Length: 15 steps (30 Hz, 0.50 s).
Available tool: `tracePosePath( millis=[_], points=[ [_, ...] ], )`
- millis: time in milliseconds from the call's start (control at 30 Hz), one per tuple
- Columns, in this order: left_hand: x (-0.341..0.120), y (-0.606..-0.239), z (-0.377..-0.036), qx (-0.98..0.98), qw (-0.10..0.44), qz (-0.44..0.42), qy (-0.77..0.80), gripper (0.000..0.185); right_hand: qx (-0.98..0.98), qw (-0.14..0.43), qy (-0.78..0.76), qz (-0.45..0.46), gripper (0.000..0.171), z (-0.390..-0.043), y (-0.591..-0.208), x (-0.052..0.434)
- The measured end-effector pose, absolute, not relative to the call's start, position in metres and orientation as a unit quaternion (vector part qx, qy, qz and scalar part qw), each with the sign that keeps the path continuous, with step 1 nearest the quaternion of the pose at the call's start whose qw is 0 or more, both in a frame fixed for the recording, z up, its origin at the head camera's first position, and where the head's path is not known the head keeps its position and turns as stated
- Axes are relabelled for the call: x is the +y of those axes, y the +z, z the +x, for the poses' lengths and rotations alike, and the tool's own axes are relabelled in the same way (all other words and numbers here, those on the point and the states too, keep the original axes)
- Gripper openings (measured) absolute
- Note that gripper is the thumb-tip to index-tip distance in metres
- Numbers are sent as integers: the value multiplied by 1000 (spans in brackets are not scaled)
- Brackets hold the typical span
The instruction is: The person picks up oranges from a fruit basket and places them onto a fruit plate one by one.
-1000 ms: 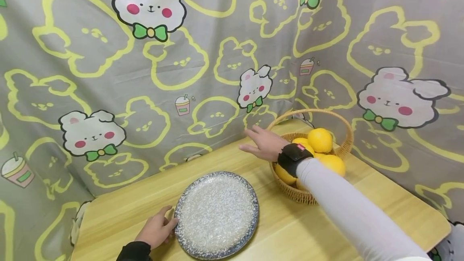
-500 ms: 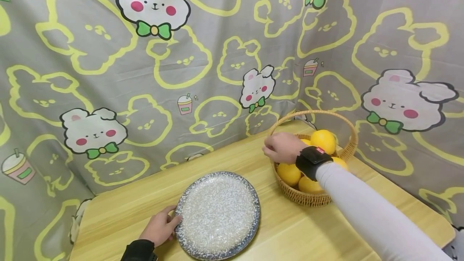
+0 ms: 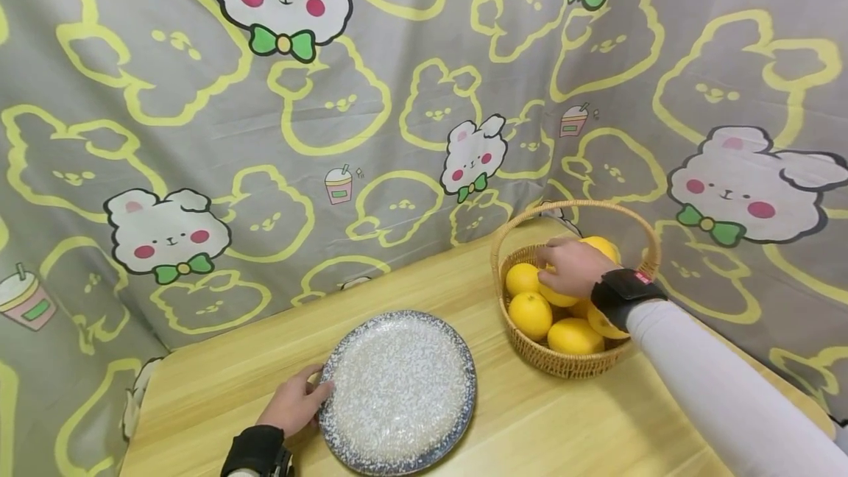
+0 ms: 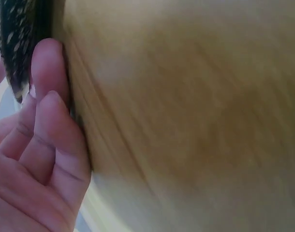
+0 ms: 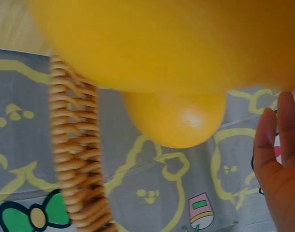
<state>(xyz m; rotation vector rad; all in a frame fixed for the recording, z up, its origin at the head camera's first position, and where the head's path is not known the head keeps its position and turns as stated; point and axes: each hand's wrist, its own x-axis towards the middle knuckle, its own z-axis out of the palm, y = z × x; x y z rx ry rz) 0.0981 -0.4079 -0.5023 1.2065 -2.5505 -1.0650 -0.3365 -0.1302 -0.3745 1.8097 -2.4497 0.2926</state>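
Observation:
My left hand (image 3: 291, 403) holds the left rim of a round speckled plate (image 3: 400, 389) with a dark blue edge, thumb on top. In the left wrist view its fingers (image 4: 60, 130) lie under the dark plate rim (image 4: 17, 43), near the wooden surface. Reaching into a handled wicker basket (image 3: 563, 366), my right hand (image 3: 575, 267) is over several yellow-orange oranges (image 3: 530, 316). An orange (image 3: 559, 294) lies right under its fingers and is partly covered by them. In the right wrist view the fingers (image 5: 268, 145) are extended beside a large, close orange (image 5: 162, 43).
The wooden table (image 3: 232, 366) carries the plate at front centre and the basket to the right. The basket's arched handle (image 3: 583, 205) rises behind the right hand. A grey curtain (image 3: 265, 131) with cartoon rabbits hangs close behind the table and along its right side.
My right hand has moved right and down, from beyond the basket's left rim to over the oranges inside; its spread fingers now bend downward. The left hand stays at the plate rim.

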Motion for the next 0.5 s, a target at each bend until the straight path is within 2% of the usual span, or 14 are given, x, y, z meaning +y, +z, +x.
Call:
tracePosePath(
  millis=[267, 500],
  points=[
    [-414, -505, 99, -832, 57, 416, -362, 55, -813, 17, 100, 573, 49, -343, -389, -127],
    [-425, -514, 93, -813, 88, 429, -384, 48, -822, 6, 87, 563, 57, -347, -395, -124]
  ],
)
